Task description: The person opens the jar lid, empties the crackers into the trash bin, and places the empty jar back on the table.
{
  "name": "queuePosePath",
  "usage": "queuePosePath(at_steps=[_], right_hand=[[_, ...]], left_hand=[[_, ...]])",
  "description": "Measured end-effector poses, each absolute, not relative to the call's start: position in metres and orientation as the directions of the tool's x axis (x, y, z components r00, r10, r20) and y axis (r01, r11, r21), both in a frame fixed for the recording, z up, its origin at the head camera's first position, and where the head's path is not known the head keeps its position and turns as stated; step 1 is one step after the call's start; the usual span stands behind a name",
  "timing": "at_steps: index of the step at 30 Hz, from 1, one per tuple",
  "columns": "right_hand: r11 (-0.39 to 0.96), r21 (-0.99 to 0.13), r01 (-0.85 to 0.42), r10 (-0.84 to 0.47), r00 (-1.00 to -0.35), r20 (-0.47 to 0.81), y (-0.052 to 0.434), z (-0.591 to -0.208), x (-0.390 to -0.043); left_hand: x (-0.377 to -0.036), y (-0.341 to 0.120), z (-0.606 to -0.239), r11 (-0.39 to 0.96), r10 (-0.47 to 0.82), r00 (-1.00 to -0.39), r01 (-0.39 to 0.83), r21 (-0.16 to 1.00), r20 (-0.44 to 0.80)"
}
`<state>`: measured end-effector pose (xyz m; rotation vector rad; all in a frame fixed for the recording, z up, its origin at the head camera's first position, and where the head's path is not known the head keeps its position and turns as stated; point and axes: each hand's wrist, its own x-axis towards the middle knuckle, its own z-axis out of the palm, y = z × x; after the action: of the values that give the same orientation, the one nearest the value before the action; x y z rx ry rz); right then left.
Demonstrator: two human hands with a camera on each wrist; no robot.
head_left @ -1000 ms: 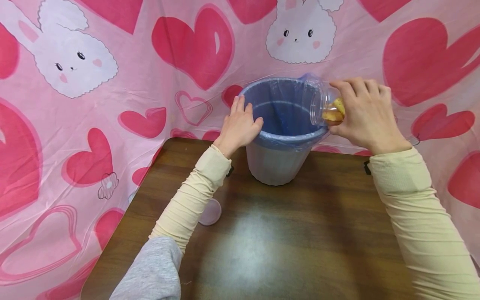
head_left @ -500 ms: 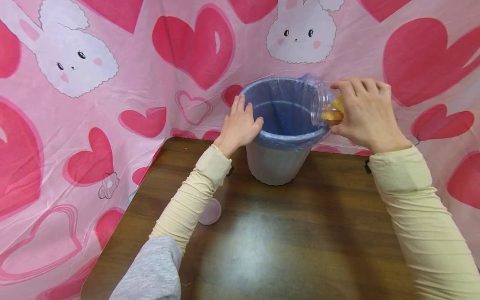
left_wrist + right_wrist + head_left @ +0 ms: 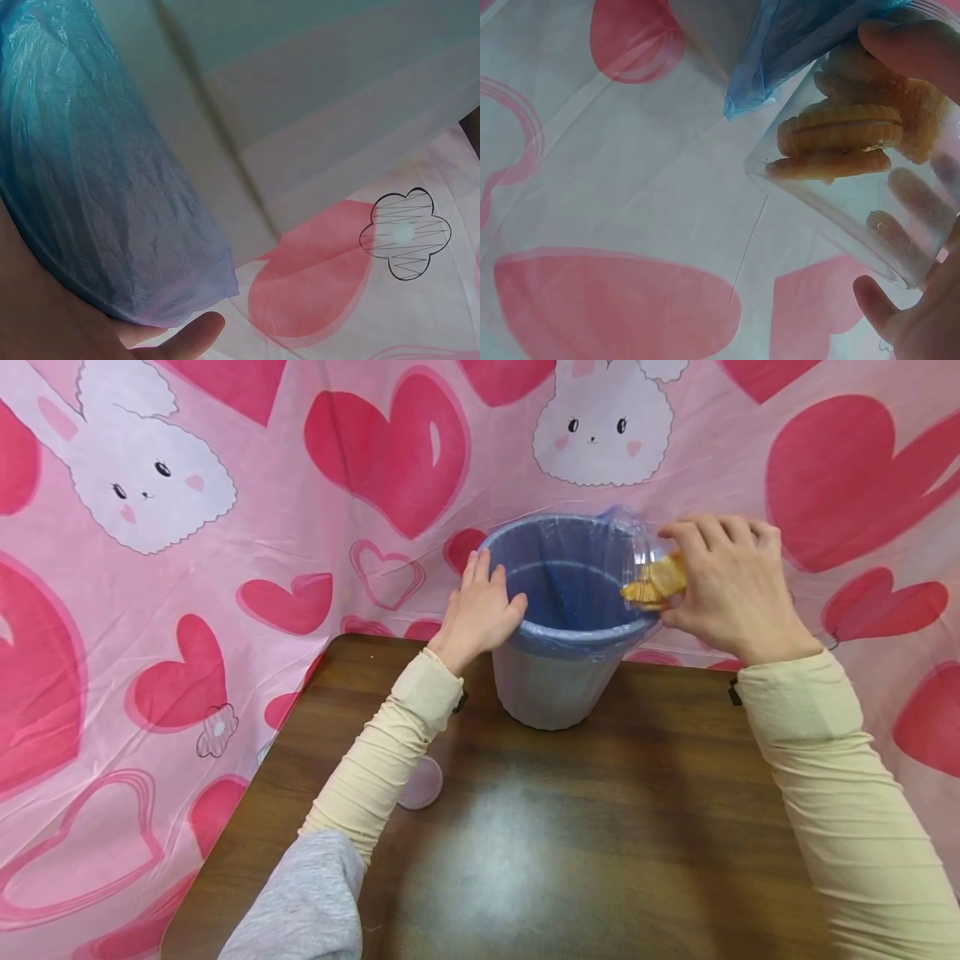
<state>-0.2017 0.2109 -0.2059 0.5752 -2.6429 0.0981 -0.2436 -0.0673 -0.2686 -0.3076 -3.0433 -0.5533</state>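
Observation:
A white bin (image 3: 551,693) with a blue plastic liner (image 3: 112,165) folded over its rim stands at the back of the table. My left hand (image 3: 480,614) rests on the left side of the rim, fingers fairly straight. My right hand (image 3: 735,585) grips a clear plastic jar (image 3: 832,225) by its body. The jar lies tipped on its side, its mouth over the right edge of the bin. Inside it are several yellow sandwich biscuits (image 3: 840,135) with scalloped edges, some of them (image 3: 641,592) at the mouth. The bin's floor is partly hidden.
A round pinkish lid (image 3: 422,783) lies on the brown wooden table (image 3: 600,860), close to my left forearm. A pink cloth (image 3: 285,460) with hearts and rabbits hangs right behind the bin and along the table's left side.
The biscuits have slid left inside the jar, from its base to its mouth. Both hands and the bin stay nearly where they were.

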Motion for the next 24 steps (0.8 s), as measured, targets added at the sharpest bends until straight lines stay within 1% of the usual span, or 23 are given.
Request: queuePosePath(at_steps=[24], right_hand=[[0.882,0.091,-0.463,-0.447,-0.758,0.475,0.2107,-0.2067,-0.2023]], left_hand=[[-0.2434,-0.0675,-0.2688,0.916,0.194,-0.978,0.208,0.342,0.075]])
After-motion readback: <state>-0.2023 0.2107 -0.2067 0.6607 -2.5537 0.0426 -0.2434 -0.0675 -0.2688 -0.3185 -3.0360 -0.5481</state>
